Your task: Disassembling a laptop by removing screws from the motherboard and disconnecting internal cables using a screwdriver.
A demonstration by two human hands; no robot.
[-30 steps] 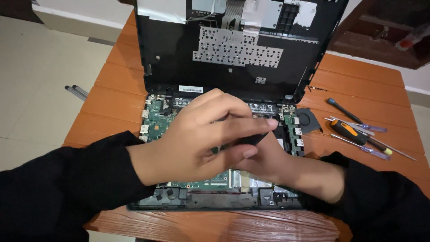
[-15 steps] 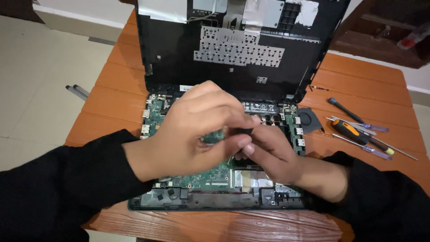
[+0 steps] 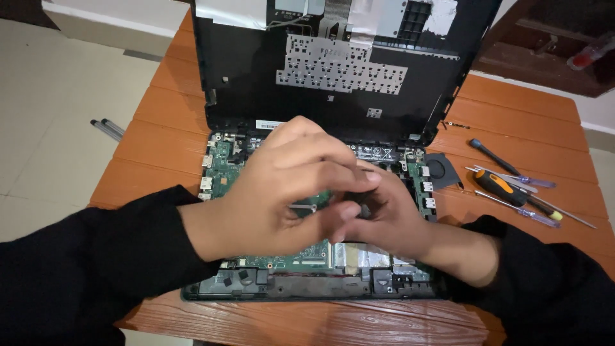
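Note:
An opened laptop base lies on the wooden table with its green motherboard [image 3: 222, 168] bare. The black top cover [image 3: 256, 83] stands upright behind it, the keyboard's underside facing me. My left hand [image 3: 282, 186] hovers over the board's middle, thumb and fingers pinched together. My right hand [image 3: 400, 224] lies partly under it, fingertips meeting the left ones. Between the fingers of both hands sits a small dark part [image 3: 363, 206]; the fingers hide most of it, and what it is cannot be made out. Both arms wear black sleeves.
Right of the laptop lie an orange-handled screwdriver [image 3: 506, 188], a black one [image 3: 490, 154] and thin purple-tipped ones [image 3: 525, 214]. A small black fan [image 3: 442, 170] sits at the base's right edge. Two grey pens [image 3: 106, 129] lie on the tiled floor beyond the table's [image 3: 160, 128] left edge.
A second ago a long black tool stuck out to the right between the hands; now only a small dark part shows. My left fingers have curled down and my right hand has risen to meet them.

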